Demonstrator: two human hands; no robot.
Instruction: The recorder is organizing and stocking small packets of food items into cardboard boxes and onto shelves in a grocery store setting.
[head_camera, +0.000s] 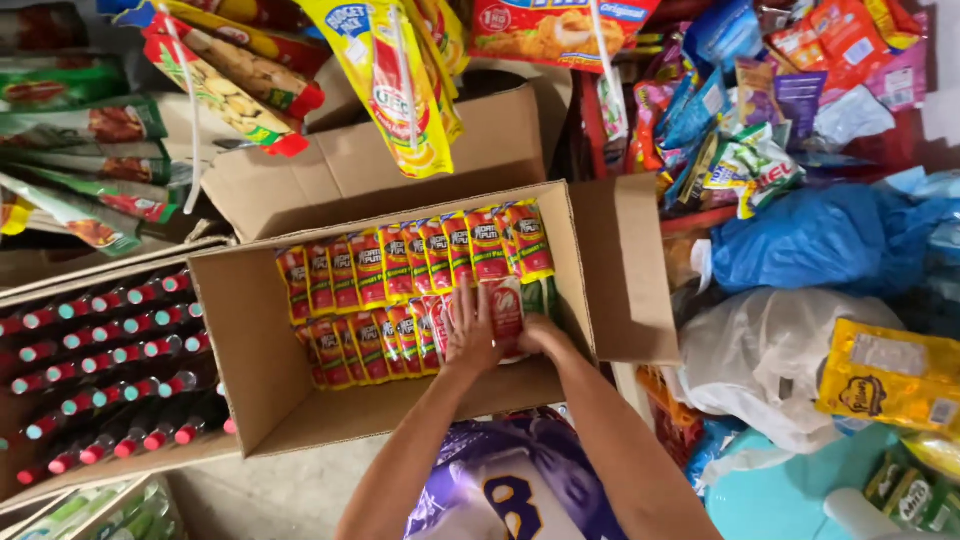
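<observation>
An open cardboard box (250, 340) sits in front of me on the floor. Two rows of upright red and yellow sachets (400, 262) fill its far and middle parts. My left hand (470, 335) and my right hand (540, 335) are both inside the box at the right end of the near row. Together they grip a small bundle of red sachets (506, 310), pressed against the packed row. The near part of the box floor is bare.
A second carton of dark bottles with red caps (110, 370) lies to the left. Hanging snack packets (400, 80) dangle above the box. Blue (810, 240) and white (770, 360) plastic bags and a yellow packet (890, 375) crowd the right.
</observation>
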